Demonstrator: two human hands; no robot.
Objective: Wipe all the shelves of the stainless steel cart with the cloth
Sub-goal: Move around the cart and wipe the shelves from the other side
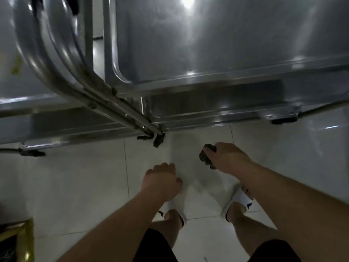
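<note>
Two hands before the cart (217, 53): right hand (226, 156) grip clamped on cloth (206, 156), left hand (162, 181) curled, empty.

The stainless steel cart (217, 44) runs off the top and right edges, its lower shelves (207, 108) showing only as narrow strips beneath the top tray, and its curved handle (47, 59) is smeared by motion blur. A dark cloth (206, 155) is mostly buried in the right hand (226, 157), whose fingers are hidden; the left hand (162, 179) curls with its fingertips out of sight. A gold-trimmed object (17, 241) is cut by the left edge, too dim to identify.
</note>
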